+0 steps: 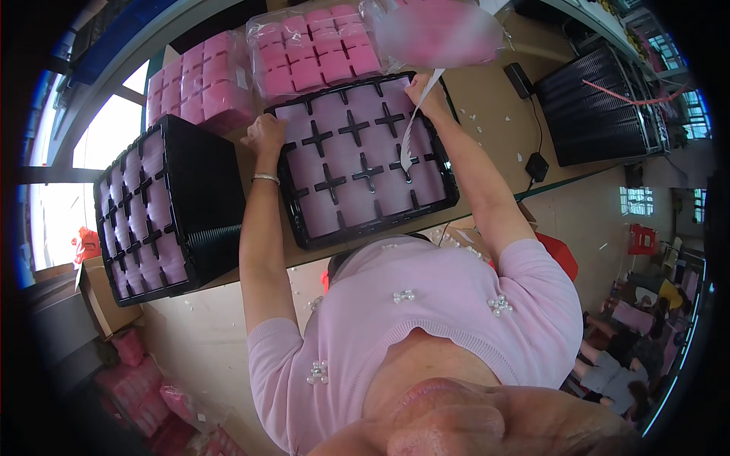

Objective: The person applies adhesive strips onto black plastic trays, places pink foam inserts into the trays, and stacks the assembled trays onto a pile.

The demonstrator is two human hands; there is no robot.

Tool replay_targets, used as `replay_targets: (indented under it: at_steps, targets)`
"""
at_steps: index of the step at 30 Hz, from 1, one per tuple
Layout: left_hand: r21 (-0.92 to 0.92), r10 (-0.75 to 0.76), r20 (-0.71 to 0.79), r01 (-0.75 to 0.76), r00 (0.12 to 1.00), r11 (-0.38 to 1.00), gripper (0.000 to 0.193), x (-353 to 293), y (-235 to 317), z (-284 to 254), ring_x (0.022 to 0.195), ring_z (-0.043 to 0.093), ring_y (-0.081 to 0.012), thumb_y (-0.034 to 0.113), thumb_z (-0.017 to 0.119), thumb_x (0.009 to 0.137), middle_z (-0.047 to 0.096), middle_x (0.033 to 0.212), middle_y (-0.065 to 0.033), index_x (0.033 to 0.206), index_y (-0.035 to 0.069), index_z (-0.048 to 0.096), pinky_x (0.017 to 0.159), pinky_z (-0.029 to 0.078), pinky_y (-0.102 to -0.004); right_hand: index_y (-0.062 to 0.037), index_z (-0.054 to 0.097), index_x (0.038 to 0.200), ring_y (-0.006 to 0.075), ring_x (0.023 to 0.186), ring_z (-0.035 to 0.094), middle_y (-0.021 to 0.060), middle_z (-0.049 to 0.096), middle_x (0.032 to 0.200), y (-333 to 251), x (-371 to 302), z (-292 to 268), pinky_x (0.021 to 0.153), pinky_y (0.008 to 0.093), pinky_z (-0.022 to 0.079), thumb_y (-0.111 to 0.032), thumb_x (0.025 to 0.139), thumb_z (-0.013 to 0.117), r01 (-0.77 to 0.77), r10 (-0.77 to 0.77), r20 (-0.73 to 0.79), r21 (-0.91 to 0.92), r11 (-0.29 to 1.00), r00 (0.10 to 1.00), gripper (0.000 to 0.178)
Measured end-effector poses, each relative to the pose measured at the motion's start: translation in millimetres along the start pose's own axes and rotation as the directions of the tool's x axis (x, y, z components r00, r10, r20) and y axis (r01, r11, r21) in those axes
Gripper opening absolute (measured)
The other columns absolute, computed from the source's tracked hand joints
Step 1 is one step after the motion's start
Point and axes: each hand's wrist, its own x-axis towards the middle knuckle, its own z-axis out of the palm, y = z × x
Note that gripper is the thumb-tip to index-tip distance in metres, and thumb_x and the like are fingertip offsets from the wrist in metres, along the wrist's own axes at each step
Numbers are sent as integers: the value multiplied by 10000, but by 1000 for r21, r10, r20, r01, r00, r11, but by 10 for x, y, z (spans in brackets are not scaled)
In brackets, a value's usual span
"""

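A black plastic tray (293, 216) with cross-shaped dividers lies in front of me on the table, its compartments showing pale pink faces. At its far left corner my left hand (266, 133) is closed on the rim, fingers curled. My right hand (427, 95) grips the far right corner, partly hidden behind its wrist. A narrow white strip (414, 125) hangs over the tray's right part, its lower end over a divider. To the left stands a stack of similar black trays (209, 201), tipped so that its pink-filled face shows.
Clear-wrapped pink foam blocks (315, 49) line the table's far side, with another pink pack (201, 80) to their left. On the right are a black power adapter (519, 80) with a cord and a stack of black trays (585, 106). White scraps dot the brown tabletop (487, 114).
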Motion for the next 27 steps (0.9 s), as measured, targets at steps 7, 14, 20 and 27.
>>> replay_targets:
  at_steps: [7,14,20,27]
  targets:
    - [42,28,-60,-26,998,999,252,-132,149,-102,962,617,-274,350,661,736,684,948,-76,869,140,704,864,375,-471,-27,661,895,396,909,623,225,651,911,-11,-43,6,799,490,474,-167,747,561,8,-11,-55,-63,998,998,227]
    - [218,172,-329,-103,928,971,230,-215,67,-30,949,576,-279,241,652,738,642,908,-67,928,112,667,807,373,-450,-24,610,955,372,926,603,201,623,949,-95,-129,-93,802,482,471,-88,807,500,133,-190,-213,-258,957,958,195]
    - [189,465,-441,-427,768,884,261,-361,-25,-118,974,529,-211,71,552,770,617,991,-21,1011,124,636,837,344,-428,-54,608,935,389,871,571,169,584,921,64,-214,-194,748,479,453,-83,808,458,418,-435,-150,-133,898,888,199]
    - [390,726,-132,-638,675,664,280,-462,21,46,980,526,-196,113,468,835,611,1129,13,1055,130,640,869,340,-469,-76,657,1016,310,1017,589,96,638,1087,291,-238,42,872,360,469,-62,810,439,505,-449,250,-248,827,858,300]
